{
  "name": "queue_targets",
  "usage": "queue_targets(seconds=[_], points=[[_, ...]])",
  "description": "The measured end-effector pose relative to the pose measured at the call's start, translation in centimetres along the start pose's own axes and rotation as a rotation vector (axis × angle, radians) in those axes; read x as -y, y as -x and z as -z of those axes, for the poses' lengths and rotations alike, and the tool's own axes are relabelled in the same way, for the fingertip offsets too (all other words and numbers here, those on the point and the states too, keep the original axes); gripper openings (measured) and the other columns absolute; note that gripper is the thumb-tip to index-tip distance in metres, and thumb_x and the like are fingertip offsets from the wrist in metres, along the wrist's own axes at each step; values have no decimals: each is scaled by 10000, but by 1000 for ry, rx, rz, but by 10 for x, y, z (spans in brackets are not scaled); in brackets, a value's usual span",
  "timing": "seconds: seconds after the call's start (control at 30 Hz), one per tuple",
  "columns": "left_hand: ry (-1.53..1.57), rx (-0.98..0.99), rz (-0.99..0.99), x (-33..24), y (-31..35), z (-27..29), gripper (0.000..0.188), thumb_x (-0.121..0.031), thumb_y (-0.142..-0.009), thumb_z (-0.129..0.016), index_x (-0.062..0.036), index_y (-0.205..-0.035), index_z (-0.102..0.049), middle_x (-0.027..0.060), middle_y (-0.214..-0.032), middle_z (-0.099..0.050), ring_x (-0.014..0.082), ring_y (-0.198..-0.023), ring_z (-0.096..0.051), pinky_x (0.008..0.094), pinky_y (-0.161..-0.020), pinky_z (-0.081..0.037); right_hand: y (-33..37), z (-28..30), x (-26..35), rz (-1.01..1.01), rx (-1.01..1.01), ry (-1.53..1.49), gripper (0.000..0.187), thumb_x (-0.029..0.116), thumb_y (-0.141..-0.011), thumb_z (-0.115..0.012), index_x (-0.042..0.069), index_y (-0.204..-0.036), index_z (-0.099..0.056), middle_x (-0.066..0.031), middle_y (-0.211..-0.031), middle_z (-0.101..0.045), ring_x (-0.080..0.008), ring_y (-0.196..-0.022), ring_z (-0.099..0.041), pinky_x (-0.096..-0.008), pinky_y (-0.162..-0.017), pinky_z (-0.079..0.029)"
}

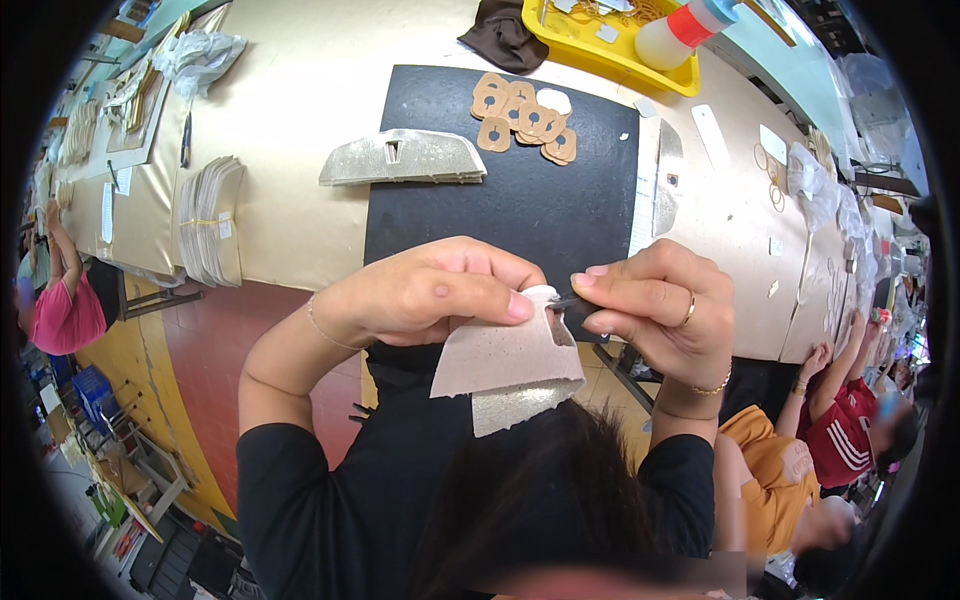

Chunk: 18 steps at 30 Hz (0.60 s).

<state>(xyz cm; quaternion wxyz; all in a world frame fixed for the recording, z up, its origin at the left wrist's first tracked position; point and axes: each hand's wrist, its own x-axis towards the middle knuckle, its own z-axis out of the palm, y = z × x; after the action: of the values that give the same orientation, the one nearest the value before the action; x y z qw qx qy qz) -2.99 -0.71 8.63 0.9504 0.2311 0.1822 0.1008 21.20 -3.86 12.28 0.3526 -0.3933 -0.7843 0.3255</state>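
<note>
My left hand (450, 295) pinches the upper edge of a pale pinkish piece of sheet material (500, 350), with a glittery silver part (520, 405) hanging below it. Near its upper right corner is a small cutout. At that cutout my right hand (665, 305) holds a small dark thing (565, 301) between thumb and fingers; its kind is too small to make out. Beyond my hands, on a black mat (480, 220), lie several tan tabs with keyhole slots (535, 118) and a white rounded piece (553, 101). A stack of glittery silver pieces (400, 160) overlaps the mat's left edge.
At the back stands a yellow tray (560, 45) with a red-banded bottle (680, 35); a dark cloth (503, 35) lies beside it. A banded stack of curved pieces (210, 220) sits left, another silver piece (668, 180) right. People work at both sides.
</note>
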Motion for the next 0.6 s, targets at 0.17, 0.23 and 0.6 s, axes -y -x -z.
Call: queue_targets(seconds=[0.17,0.23,0.6], points=[[-79,-19,22,-8,1,-5,216,-159,-936,-581,31,-1007,-658,44,-888,-665,71,-789,-601,220,-713,-463,-3,3,2,13,38,6,278,143,-671,-833,34,-921,-776,-68,-758,-675,-195,-723,-703,-270,-638,-548],[-109,-87,58,-10,3,-9,243,-174,-895,-603,54,-959,-656,55,-836,-648,83,-753,-584,222,-679,-449,-4,3,2,23,45,7,281,145,-669,-834,37,-922,-777,-67,-754,-674,-195,-719,-702,-268,-632,-545],[-300,-123,16,-16,3,-12,233,-188,-912,-609,35,-949,-668,36,-827,-636,85,-747,-570,220,-676,-440,-5,6,-3,36,46,16,284,99,-743,-807,68,-1022,-763,-77,-794,-668,-199,-719,-686,-290,-620,-542]])
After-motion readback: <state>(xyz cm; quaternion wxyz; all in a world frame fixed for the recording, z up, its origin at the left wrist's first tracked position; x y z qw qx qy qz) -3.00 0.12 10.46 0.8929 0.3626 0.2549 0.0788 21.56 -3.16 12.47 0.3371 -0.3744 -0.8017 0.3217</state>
